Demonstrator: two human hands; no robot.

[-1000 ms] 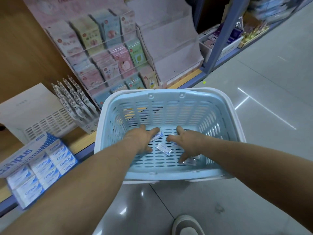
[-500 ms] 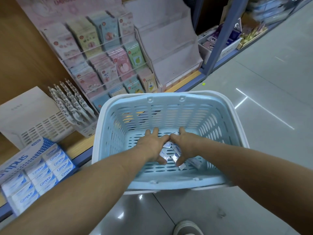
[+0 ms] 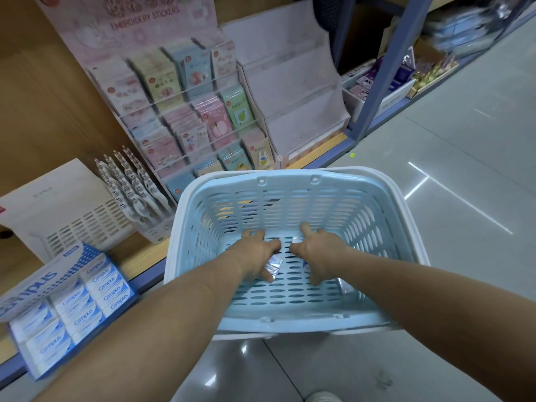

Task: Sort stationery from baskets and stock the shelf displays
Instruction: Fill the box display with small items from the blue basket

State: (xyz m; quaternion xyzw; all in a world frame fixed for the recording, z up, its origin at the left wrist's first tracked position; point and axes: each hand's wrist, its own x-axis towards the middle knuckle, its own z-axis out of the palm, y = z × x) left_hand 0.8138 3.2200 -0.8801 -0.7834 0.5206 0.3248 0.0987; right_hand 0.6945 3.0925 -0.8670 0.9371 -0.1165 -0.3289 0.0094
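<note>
Both grips are down inside the pale blue basket, whose slotted walls rise around them, and the two are close together, with a narrow strip of basket floor between them. The left grip has its fingers curled downward over a small wrapped packet. It looks pinched under the fingertips, though most of it is hidden. The right grip is also curled, knuckles up and fingertips against the basket floor. I cannot tell whether it is holding anything. A second packet shows just beside its thumb, and a third packet lies on the basket floor just to its right.

Far left of the left grip, a box of Campus cartons sits on the wooden shelf. Beyond it is a rack of pens. Beyond both grips, past the basket's far rim, a tiered sticker display stands on the same shelf.
</note>
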